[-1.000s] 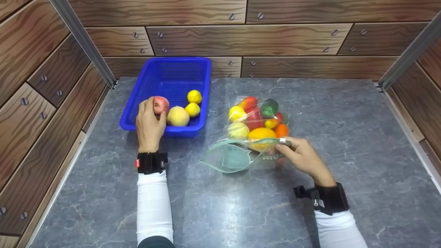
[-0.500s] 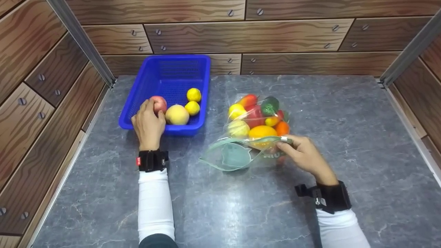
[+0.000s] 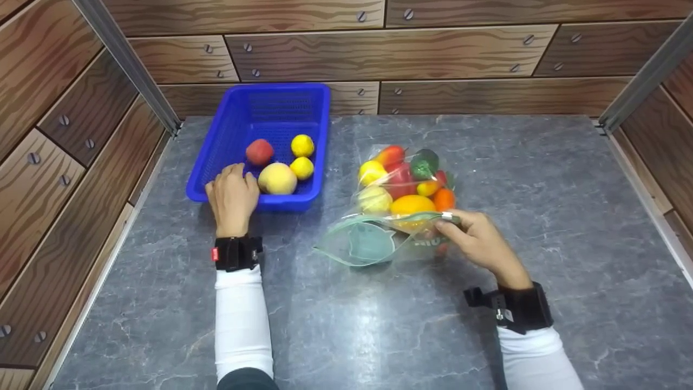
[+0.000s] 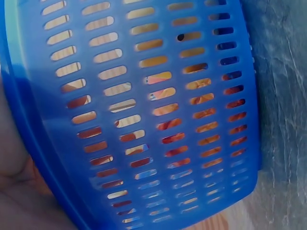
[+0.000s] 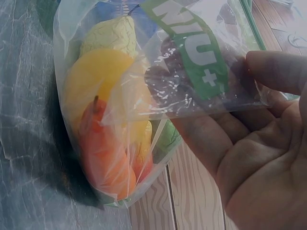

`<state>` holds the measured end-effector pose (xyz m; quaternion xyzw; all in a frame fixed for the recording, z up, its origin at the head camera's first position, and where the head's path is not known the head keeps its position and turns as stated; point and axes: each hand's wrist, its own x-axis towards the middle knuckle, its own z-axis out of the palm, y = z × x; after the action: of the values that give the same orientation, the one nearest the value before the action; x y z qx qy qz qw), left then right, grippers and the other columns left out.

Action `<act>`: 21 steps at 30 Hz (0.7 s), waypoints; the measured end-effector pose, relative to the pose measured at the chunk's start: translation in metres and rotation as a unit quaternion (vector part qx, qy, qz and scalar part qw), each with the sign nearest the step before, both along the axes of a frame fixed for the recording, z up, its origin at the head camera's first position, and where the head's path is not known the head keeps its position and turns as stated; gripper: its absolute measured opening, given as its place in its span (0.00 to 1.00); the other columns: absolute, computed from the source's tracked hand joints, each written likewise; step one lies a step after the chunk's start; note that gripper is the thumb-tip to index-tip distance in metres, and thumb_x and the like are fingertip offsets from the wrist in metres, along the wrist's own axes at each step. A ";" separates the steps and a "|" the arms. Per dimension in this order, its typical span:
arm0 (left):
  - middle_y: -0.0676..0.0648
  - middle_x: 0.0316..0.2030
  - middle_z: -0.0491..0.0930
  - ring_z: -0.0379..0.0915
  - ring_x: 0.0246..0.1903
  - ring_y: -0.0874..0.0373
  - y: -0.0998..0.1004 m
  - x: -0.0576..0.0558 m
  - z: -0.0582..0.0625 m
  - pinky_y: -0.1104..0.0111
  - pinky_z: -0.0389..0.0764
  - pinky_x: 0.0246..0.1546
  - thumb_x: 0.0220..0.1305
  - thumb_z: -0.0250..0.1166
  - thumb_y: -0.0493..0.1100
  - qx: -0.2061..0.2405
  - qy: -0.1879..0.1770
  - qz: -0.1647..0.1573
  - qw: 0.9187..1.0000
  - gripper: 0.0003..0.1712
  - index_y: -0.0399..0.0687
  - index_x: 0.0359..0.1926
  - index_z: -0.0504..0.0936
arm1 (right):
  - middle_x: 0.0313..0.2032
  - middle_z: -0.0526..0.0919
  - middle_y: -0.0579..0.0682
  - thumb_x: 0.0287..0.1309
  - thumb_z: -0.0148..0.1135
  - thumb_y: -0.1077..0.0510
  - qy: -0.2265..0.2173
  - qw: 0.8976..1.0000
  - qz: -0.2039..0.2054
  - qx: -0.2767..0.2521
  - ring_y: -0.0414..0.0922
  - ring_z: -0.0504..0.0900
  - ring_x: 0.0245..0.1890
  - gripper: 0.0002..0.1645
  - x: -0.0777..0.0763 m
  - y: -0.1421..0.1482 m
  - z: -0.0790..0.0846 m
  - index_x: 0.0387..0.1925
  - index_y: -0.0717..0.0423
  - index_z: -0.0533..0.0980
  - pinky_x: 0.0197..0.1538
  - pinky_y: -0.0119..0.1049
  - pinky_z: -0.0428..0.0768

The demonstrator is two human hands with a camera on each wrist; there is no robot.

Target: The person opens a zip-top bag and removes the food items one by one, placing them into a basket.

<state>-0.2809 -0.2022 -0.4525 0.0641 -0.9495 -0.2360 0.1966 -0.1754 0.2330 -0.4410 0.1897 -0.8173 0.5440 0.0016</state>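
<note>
My left hand (image 3: 233, 197) reaches over the near left rim of the blue basket (image 3: 195, 179), its fingertips hidden inside. A red round fruit (image 3: 260, 152) lies just beyond the fingers, apart from them. To the right of the hand sit a pale yellow-orange peach (image 3: 278, 179) and two yellow lemons (image 3: 302, 145). Through the slots of the basket wall (image 4: 158, 115), the left wrist view gives orange and red patches, too broken up to identify. My right hand (image 3: 479, 241) pinches the zip edge of a clear zip bag (image 3: 354, 244), whose mouth gapes toward the left.
Inside the bag are several fruits and vegetables, among them an orange-yellow mango-like fruit (image 3: 412, 205), a dark green vegetable (image 3: 424, 164) and a wrinkled pale yellow fruit (image 5: 112, 36). The grey marbled tabletop (image 3: 346, 325) is bounded by wood-patterned walls (image 3: 390, 51).
The red fruit has left the left hand's fingers and now lies further right and back in the basket. The left hand has sunk slightly lower into it. The right hand still holds the bag's edge.
</note>
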 end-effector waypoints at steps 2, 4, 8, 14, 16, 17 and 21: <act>0.31 0.59 0.80 0.76 0.58 0.33 0.000 0.002 0.001 0.40 0.68 0.59 0.72 0.55 0.41 0.006 0.003 -0.011 1.000 0.23 0.31 0.59 0.81 | 0.35 0.88 0.63 0.72 0.58 0.67 -0.001 1.000 0.000 -0.003 0.36 0.86 0.29 0.10 0.000 0.000 0.000 0.43 0.70 0.83 0.32 0.32 0.86; 0.30 0.57 0.81 0.76 0.57 0.31 0.001 0.006 0.005 0.39 0.69 0.59 0.71 0.56 0.40 0.010 0.006 -0.029 1.000 0.22 0.30 0.58 0.82 | 0.35 0.88 0.63 0.72 0.58 0.67 0.000 1.000 -0.001 -0.006 0.37 0.86 0.29 0.09 0.000 0.000 0.000 0.43 0.70 0.83 0.32 0.32 0.86; 0.29 0.53 0.82 0.77 0.55 0.32 0.010 0.017 0.020 0.41 0.73 0.59 0.68 0.60 0.35 0.027 0.031 -0.094 0.995 0.18 0.28 0.55 0.83 | 0.34 0.88 0.61 0.71 0.59 0.68 0.011 1.000 -0.006 -0.002 0.38 0.86 0.30 0.08 -0.001 -0.001 0.000 0.41 0.68 0.83 0.33 0.30 0.85; 0.35 0.46 0.85 0.81 0.49 0.39 0.046 0.052 0.056 0.50 0.78 0.55 0.67 0.62 0.33 0.031 0.104 -0.215 0.971 0.13 0.31 0.50 0.85 | 0.34 0.88 0.62 0.71 0.58 0.68 0.009 1.000 0.004 -0.011 0.39 0.86 0.31 0.08 -0.001 -0.001 0.001 0.41 0.69 0.83 0.34 0.32 0.86; 0.37 0.43 0.85 0.81 0.46 0.41 0.061 0.064 0.066 0.52 0.79 0.53 0.68 0.63 0.33 0.018 0.126 -0.262 0.957 0.11 0.34 0.49 0.85 | 0.34 0.88 0.61 0.71 0.58 0.68 0.014 1.000 0.003 -0.009 0.39 0.86 0.31 0.09 -0.001 -0.001 0.001 0.40 0.68 0.83 0.34 0.31 0.86; 0.39 0.43 0.85 0.81 0.45 0.43 0.068 0.070 0.071 0.54 0.80 0.52 0.68 0.63 0.33 0.010 0.133 -0.284 0.949 0.11 0.35 0.48 0.86 | 0.33 0.88 0.61 0.71 0.58 0.68 0.016 1.000 0.001 -0.008 0.39 0.86 0.31 0.09 -0.001 -0.001 0.001 0.41 0.68 0.83 0.34 0.30 0.85; 0.43 0.41 0.85 0.81 0.43 0.50 0.089 0.090 0.083 0.61 0.82 0.50 0.68 0.62 0.32 -0.016 0.138 -0.359 0.923 0.11 0.38 0.49 0.86 | 0.33 0.88 0.61 0.71 0.58 0.68 0.021 1.000 -0.003 -0.007 0.37 0.85 0.29 0.09 0.000 -0.001 0.001 0.41 0.68 0.83 0.32 0.28 0.84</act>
<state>-0.1911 -0.1131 -0.3693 -0.3172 -0.8762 -0.2816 0.2290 -0.1758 0.2319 -0.4399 0.1988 -0.8140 0.5453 0.0213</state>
